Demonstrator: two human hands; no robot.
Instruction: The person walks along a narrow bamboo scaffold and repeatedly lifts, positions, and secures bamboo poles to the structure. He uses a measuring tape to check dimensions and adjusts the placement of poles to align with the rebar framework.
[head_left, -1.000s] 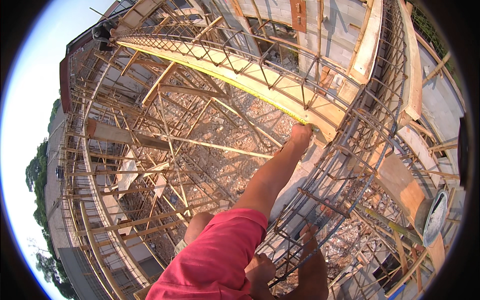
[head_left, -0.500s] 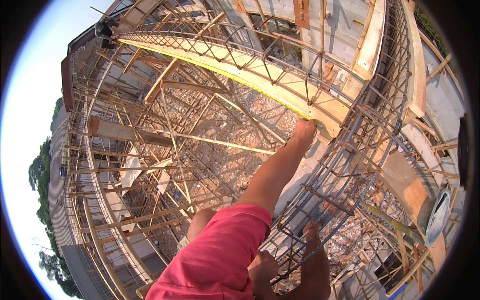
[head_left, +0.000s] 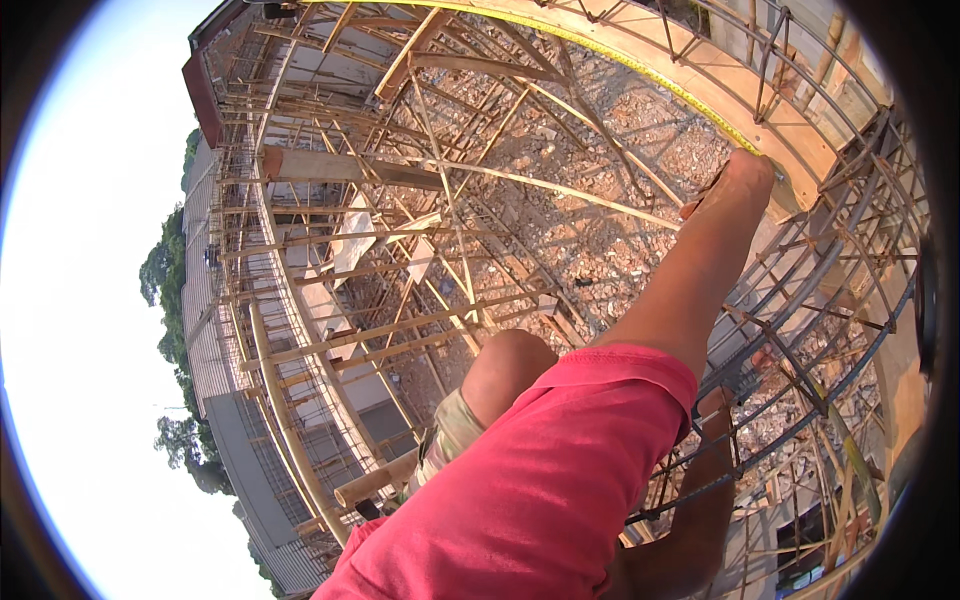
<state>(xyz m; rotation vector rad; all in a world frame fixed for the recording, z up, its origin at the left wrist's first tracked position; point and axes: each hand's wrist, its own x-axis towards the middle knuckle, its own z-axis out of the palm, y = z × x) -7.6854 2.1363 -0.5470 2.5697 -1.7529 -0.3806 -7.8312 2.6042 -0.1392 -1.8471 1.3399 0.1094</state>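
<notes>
My left hand [head_left: 748,172], at the end of an outstretched arm in a red sleeve, is closed on the end of a yellow measuring tape [head_left: 682,92]. The tape runs along the lower edge of a long plywood board [head_left: 803,160] and bends away toward the top of the view. My fingertips press at the board's near end; part of the grip is hidden behind the back of the hand. A cage of steel reinforcing bars [head_left: 840,235] lies just right of the hand. My right hand does not show.
Bamboo and timber scaffolding [head_left: 300,345] stands at left, with a long plank [head_left: 580,205] crossing the middle. Rubble [head_left: 640,130] covers the ground far below. My bent knee [head_left: 508,368] is beside the sleeve, and my other leg [head_left: 705,480] reaches down among the bars.
The whole scene has shifted right and upward in the view. My left hand keeps its hold at the board's end. My right hand and the person at the far end have left sight.
</notes>
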